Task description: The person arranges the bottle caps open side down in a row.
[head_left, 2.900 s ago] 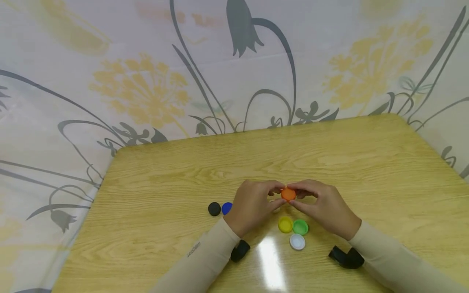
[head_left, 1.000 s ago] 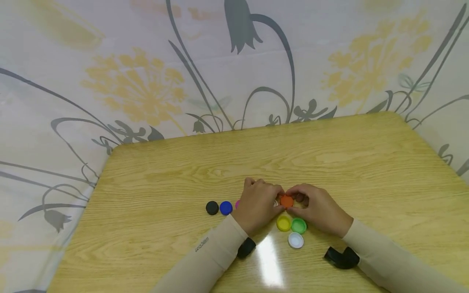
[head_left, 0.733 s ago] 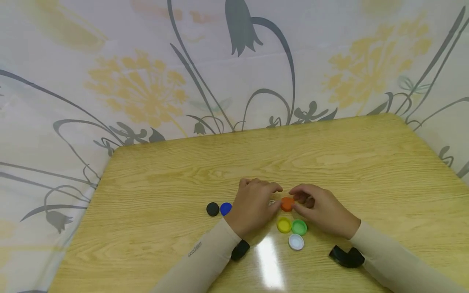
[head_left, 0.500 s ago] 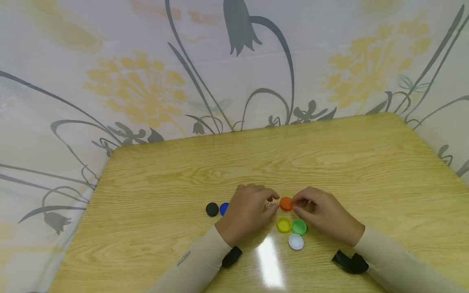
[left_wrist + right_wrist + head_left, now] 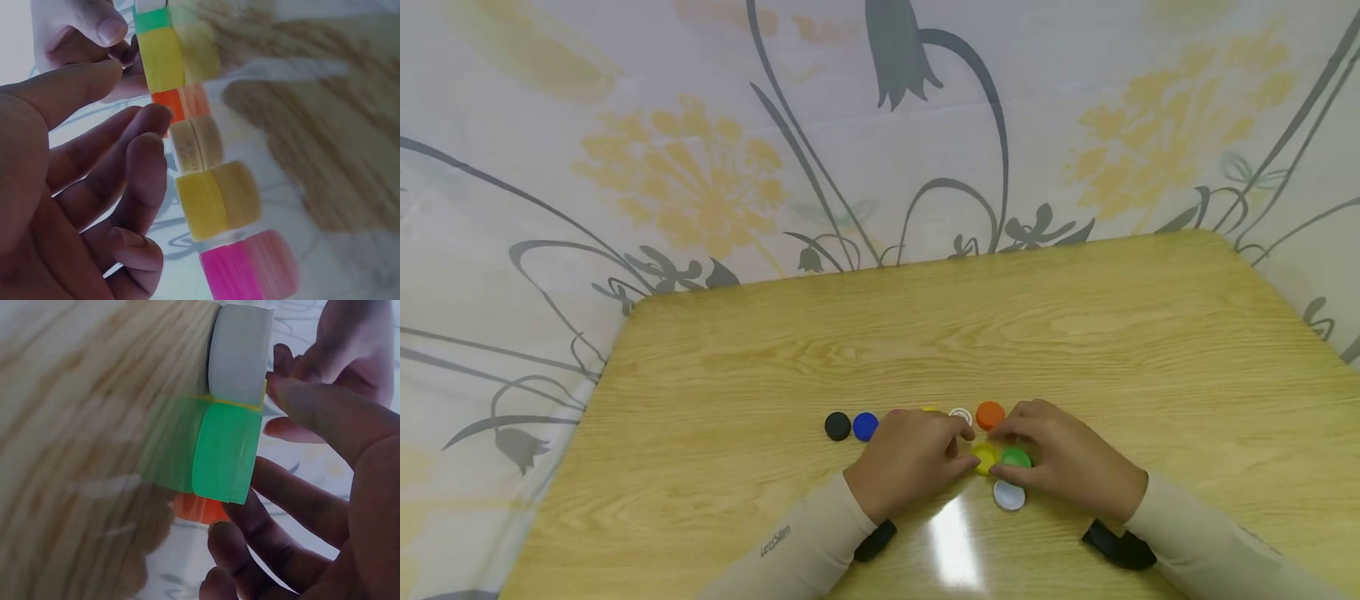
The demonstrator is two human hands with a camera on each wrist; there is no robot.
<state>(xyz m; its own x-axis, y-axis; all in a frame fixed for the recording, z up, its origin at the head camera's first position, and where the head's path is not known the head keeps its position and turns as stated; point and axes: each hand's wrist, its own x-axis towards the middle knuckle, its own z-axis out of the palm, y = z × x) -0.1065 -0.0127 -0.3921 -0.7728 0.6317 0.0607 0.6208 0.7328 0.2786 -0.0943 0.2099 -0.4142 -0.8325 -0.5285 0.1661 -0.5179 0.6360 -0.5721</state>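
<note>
Yellow cap sits on the wood-grain table, between the two hands, 12 o'clock being the person's far side. Left hand is at its 9, released: fingers loosely bent, nothing in the grasp, thumb tip right by the cap's edge. Right hand is at its 3, also released: fingers spread and slightly bent, thumb and fingers reaching across the green cap. Can't tell if either thumb touches anything. Green is just beside yellow at 3; white cap is at 5, partly under the right thumb in the head view. Orange cap is at 12 from yellow, near the right fingertips. From orange a row runs toward 9: pale cap with a ring marking, second yellow cap, pink cap, blue cap, black cap last. Left hand mostly hides pink and the second yellow in the head view. Flower-print backdrop behind the table at 12. Sleeves are beige.
</note>
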